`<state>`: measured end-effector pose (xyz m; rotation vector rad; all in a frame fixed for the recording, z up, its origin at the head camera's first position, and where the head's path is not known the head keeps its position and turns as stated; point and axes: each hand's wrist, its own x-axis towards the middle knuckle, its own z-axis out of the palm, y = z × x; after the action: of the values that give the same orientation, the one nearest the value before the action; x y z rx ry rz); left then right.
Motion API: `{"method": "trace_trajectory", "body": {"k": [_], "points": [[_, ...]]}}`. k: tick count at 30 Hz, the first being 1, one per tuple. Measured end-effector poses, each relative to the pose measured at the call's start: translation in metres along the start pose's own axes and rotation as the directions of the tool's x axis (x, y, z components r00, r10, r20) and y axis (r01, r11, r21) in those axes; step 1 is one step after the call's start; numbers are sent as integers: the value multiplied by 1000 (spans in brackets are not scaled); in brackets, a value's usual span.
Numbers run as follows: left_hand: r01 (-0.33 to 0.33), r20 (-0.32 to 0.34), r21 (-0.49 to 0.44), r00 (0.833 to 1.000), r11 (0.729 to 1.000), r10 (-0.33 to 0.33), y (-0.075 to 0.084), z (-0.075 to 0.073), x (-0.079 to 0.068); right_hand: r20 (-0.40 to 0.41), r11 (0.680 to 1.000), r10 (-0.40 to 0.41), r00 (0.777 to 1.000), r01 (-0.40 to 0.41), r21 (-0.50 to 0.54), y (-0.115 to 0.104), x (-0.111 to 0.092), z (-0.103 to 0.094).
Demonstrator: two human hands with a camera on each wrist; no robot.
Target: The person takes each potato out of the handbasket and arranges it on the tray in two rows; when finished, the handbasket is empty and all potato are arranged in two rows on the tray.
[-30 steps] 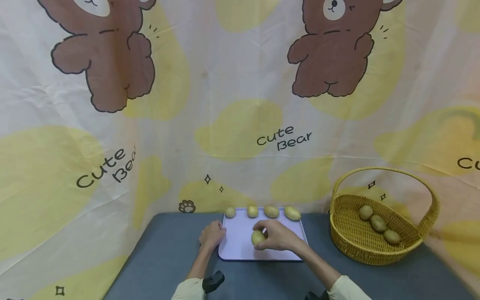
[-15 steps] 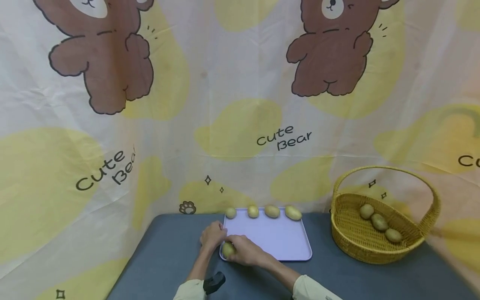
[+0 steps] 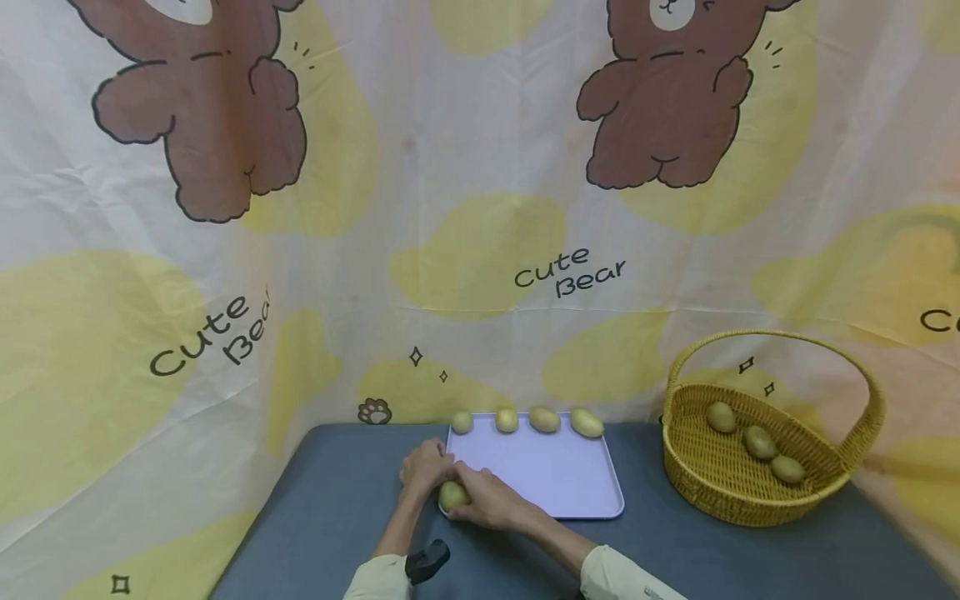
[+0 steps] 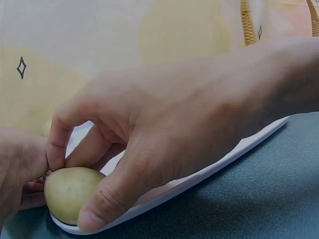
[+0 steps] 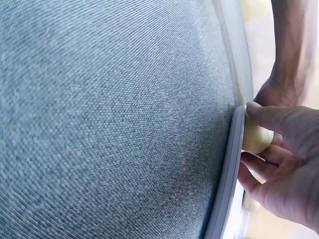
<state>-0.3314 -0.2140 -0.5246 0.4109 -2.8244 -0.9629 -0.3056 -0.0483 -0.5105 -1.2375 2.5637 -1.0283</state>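
My right hand [image 3: 491, 500] pinches a pale yellow-green potato [image 3: 453, 497] between thumb and fingers at the front left corner of the lilac tray [image 3: 555, 475]. In the left wrist view the potato [image 4: 67, 194] sits just inside the tray's rim, with the thumb on its near side and fingertips at its top. My left hand [image 3: 425, 467] grips the tray's left edge, its fingers curled and partly hidden behind the right hand. In the right wrist view, the potato [image 5: 256, 138] shows between the right thumb and fingers.
Several potatoes [image 3: 544, 420] stand in a row along the tray's back edge. To the right is a yellow woven basket [image 3: 738, 510] with a tall handle, holding three potatoes [image 3: 760, 442]. A bear-print cloth [image 3: 465, 350] hangs behind the dark grey table [image 3: 315, 533].
My right hand has carried the potato left and slightly forward-down from the tray's middle to its front left corner. The left hand stays put. One basket potato has rolled slightly away from the others.
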Motion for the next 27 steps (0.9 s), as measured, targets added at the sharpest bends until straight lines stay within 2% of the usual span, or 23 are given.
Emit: {"method": "trace_trajectory", "body": {"k": [6, 10, 17, 21, 27], "points": [[-4, -8, 4, 1000, 1000, 4, -3, 3, 1, 27, 998, 47, 999, -48, 35, -4, 0, -4], [1, -5, 6, 1000, 1000, -1, -4, 6, 3, 28, 997, 73, 997, -74, 19, -5, 0, -7], [10, 7, 26, 1000, 1000, -10, 1, 1, 0, 32, 998, 56, 998, -56, 5, -4, -3, -12], [8, 3, 25, 1000, 1000, -8, 0, 3, 0, 33, 998, 57, 998, -58, 16, -4, -7, -17], [12, -1, 33, 1000, 999, -12, -2, 4, 1, 16, 997, 54, 998, -55, 48, -2, -18, -37]]}}
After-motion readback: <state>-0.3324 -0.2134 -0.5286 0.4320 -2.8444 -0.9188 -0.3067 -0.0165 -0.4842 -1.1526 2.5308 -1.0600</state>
